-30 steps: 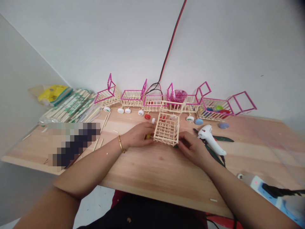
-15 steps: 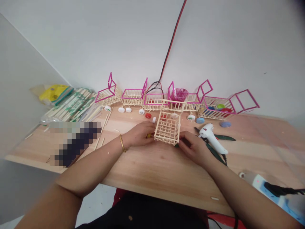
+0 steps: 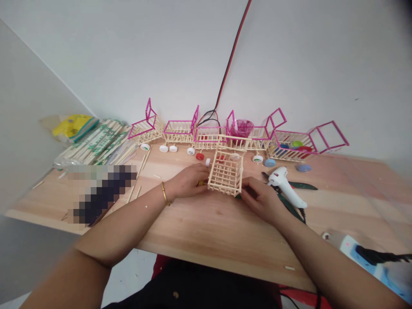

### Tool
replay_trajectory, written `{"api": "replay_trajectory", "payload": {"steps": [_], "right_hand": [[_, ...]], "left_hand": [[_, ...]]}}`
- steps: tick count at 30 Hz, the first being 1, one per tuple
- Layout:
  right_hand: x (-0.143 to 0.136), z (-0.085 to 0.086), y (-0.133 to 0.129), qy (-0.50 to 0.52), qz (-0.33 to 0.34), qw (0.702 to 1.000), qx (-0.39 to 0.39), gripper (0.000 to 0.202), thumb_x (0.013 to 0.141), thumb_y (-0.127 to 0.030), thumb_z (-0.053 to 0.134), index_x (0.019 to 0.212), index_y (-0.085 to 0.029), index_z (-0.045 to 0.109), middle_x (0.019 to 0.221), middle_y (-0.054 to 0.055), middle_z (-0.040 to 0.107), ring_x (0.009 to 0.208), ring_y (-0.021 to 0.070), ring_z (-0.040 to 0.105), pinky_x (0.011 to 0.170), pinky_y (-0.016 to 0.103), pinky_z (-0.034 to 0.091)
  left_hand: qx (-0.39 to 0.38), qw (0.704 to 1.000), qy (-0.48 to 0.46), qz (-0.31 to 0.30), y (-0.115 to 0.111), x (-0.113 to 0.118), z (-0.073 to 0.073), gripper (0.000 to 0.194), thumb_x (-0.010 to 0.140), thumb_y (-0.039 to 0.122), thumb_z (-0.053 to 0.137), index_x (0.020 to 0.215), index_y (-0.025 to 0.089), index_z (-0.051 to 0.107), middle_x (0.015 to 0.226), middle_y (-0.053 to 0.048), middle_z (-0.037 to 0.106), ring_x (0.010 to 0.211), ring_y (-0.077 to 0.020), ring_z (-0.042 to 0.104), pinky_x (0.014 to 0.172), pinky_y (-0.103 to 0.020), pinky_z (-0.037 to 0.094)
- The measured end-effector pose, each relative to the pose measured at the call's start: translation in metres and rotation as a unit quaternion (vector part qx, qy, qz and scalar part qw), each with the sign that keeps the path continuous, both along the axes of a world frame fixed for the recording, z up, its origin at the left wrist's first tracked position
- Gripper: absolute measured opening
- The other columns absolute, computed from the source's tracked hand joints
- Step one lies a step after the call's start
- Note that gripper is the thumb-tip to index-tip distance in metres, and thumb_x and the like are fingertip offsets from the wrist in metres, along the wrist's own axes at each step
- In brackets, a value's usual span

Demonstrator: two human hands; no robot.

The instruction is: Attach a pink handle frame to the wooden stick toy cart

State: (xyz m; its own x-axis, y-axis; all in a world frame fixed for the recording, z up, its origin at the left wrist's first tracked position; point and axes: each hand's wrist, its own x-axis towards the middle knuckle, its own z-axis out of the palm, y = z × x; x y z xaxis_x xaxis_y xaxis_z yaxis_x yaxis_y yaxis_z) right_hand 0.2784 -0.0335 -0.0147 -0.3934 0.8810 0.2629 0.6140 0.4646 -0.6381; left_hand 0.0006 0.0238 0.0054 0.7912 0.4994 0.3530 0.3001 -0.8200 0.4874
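Note:
A small cart of plain wooden sticks [image 3: 225,174] stands between my hands, with an open slatted basket and a handle frame at its far end. My left hand [image 3: 192,180] is closed at the cart's lower left side; a bit of yellow shows by its fingers. Along the lower right edge, my right hand [image 3: 260,198] has its thumb and fingers pinched at the near corner. Fingertips of both hands are partly hidden by the cart. Close to my right hand lies a white glue gun [image 3: 287,186], over dark green-handled pliers [image 3: 304,186].
Several stick carts with magenta rims [image 3: 180,131] and bottle-cap wheels line the wall. A magenta-stained cup [image 3: 243,128] stands among them. Packs of chopsticks [image 3: 96,141] lie at left, beside a blurred dark object [image 3: 103,197]. A power strip [image 3: 363,257] is at the right edge.
Almost nothing differs. Both hands and the cart stay in place; the whole view has shifted very slightly.

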Motion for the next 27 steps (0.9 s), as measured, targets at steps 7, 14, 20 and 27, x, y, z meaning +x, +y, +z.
{"api": "replay_trajectory", "payload": {"steps": [7, 14, 20, 27], "right_hand": [[0.001, 0.0, 0.001, -0.002, 0.007, 1.0, -0.002, 0.01, 0.097, -0.027, 0.054, 0.1, -0.023, 0.062, 0.088, 0.004, 0.07, 0.077, 0.0184, 0.065, 0.069, 0.031, 0.05], [0.0, 0.005, -0.002, -0.008, 0.023, 0.999, -0.025, 0.014, 0.094, -0.027, 0.059, 0.107, -0.023, 0.061, 0.09, 0.005, 0.07, 0.075, 0.0191, 0.064, 0.066, 0.031, 0.049], [-0.002, 0.007, -0.001, -0.006, 0.036, 0.999, -0.019, 0.014, 0.091, -0.025, 0.063, 0.106, -0.023, 0.062, 0.094, 0.005, 0.07, 0.076, 0.0189, 0.064, 0.067, 0.032, 0.051], [-0.003, 0.01, -0.001, -0.011, 0.03, 0.999, -0.01, 0.015, 0.09, -0.027, 0.064, 0.104, -0.023, 0.062, 0.09, 0.005, 0.07, 0.074, 0.0191, 0.064, 0.065, 0.032, 0.052]], "left_hand": [[-0.006, 1.0, -0.003, 0.002, 0.001, -0.003, -0.004, 0.018, 0.092, 0.025, 0.06, 0.103, 0.017, 0.072, 0.116, -0.014, 0.072, 0.108, -0.0252, 0.066, 0.099, -0.04, 0.052], [-0.029, 0.999, -0.012, 0.01, 0.003, -0.005, -0.007, 0.036, 0.086, 0.048, 0.072, 0.105, 0.018, 0.074, 0.121, -0.015, 0.069, 0.115, -0.0288, 0.064, 0.102, -0.043, 0.051], [-0.032, 0.999, -0.026, -0.013, 0.002, -0.002, -0.001, 0.034, 0.091, 0.046, 0.067, 0.109, 0.018, 0.075, 0.119, -0.014, 0.072, 0.115, -0.0278, 0.065, 0.104, -0.041, 0.05], [-0.037, 0.999, -0.013, -0.012, 0.002, -0.002, 0.001, 0.036, 0.09, 0.05, 0.067, 0.105, 0.018, 0.075, 0.114, -0.013, 0.074, 0.113, -0.0292, 0.066, 0.102, -0.043, 0.05]]}}
